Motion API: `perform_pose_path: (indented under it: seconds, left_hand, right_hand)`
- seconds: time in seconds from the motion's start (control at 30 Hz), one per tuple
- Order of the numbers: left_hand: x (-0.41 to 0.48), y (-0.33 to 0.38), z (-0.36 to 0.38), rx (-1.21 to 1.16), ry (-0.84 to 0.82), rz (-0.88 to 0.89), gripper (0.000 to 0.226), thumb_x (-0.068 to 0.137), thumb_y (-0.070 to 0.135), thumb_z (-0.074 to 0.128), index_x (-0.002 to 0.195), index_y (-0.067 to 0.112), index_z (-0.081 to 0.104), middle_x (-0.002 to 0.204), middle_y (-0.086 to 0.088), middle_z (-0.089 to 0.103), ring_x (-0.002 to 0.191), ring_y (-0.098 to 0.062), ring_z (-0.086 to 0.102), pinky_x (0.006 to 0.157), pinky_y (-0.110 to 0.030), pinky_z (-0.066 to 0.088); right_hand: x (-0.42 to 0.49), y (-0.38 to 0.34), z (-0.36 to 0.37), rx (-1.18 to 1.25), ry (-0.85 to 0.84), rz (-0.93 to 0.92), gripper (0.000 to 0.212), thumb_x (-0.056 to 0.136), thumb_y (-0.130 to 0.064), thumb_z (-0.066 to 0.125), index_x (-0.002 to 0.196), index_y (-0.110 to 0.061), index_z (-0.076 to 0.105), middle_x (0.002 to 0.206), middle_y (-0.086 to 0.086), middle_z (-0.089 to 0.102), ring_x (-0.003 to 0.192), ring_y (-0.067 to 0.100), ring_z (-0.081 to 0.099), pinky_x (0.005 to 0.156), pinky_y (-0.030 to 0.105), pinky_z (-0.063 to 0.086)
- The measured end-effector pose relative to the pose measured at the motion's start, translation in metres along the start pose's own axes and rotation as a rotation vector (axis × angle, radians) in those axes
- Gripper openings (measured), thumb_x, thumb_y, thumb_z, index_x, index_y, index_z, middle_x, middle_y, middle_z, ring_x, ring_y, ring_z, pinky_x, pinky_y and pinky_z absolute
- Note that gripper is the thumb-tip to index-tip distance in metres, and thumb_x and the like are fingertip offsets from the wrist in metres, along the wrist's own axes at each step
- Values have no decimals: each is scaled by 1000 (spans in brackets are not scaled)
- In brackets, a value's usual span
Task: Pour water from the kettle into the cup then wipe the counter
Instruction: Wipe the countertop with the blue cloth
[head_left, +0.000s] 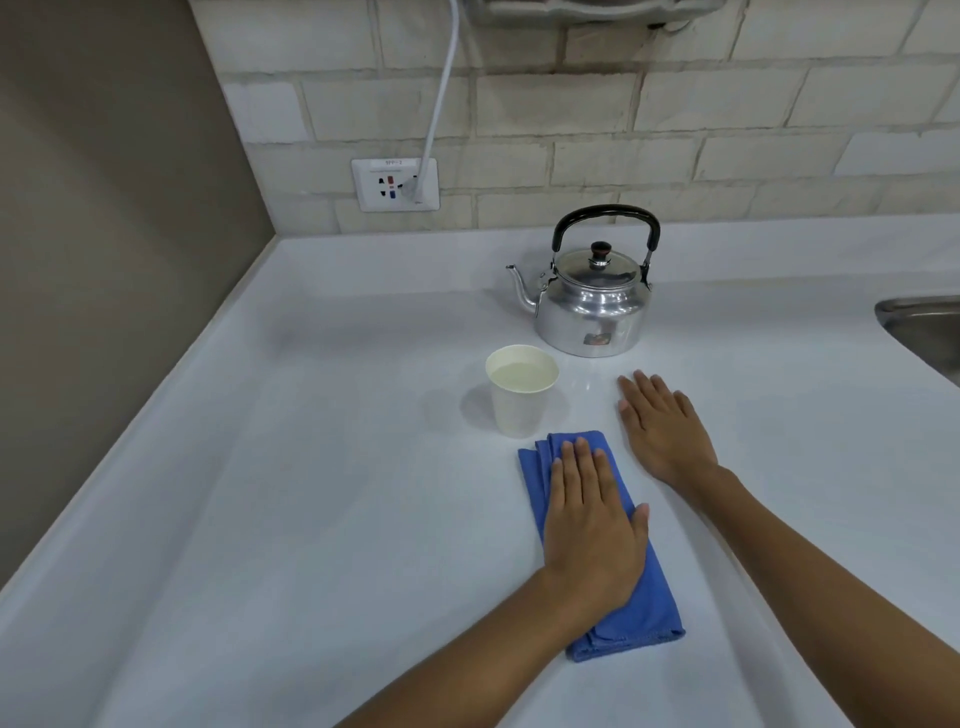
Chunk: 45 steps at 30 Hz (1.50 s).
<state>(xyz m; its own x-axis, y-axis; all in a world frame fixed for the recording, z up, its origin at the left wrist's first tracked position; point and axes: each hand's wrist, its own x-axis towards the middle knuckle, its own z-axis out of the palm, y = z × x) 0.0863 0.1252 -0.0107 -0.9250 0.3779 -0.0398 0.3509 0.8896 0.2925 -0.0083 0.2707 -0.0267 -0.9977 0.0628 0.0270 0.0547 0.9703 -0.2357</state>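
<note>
While the left hand (589, 525) presses flat, fingers extended, on the folded blue cloth (602, 545), the right hand (662, 431) lies flat, fingers spread, on the white surface (311, 467). The water-filled paper cup (521, 389) stands just beyond the cloth, with the steel kettle (592, 296) upright farther right.

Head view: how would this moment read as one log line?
stage: wiping | left hand: flat on blue cloth | right hand: flat on counter | cup: filled | kettle: upright

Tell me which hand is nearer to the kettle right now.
Right. The right hand lies flat on the counter just in front of the kettle; the left hand presses the blue cloth farther back.
</note>
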Motion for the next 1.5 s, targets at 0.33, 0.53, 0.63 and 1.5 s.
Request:
perform_pose_path:
  seconds: [0.33,0.53,0.63,1.5]
  left_hand:
    - [-33,-76,-9,1,29,58,63,96,47,14,143,15,-13,153,-1,-20,132,-15,-32,106,-35,-26]
    - [-47,-166,-33,-2,107,-50,60,87,59,7,136,35,-18,148,17,-18,135,-2,-25,110,-22,-16]
    - [-30,-199,-43,-23,133,-112,59,90,55,15,138,34,-12,151,16,-12,136,-2,-20,113,-25,-10]
    - [147,-215,-65,-27,66,-84,50,100,34,22,145,17,9,157,-1,3,143,-19,-4,117,-33,-1]
  right_hand:
    - [-1,0,1,-23,33,-24,49,99,-32,16,146,-20,11,158,4,11,145,22,7,119,41,9]
    - [0,3,5,-13,34,-14,49,99,-33,15,146,-22,9,158,2,9,145,20,5,119,40,7]
    - [0,2,6,-15,38,-5,49,99,-33,14,146,-22,8,158,2,8,145,19,4,118,39,6]
    - [-2,0,9,-53,77,7,56,92,-39,-4,145,-24,-1,157,-2,2,145,16,0,120,38,6]
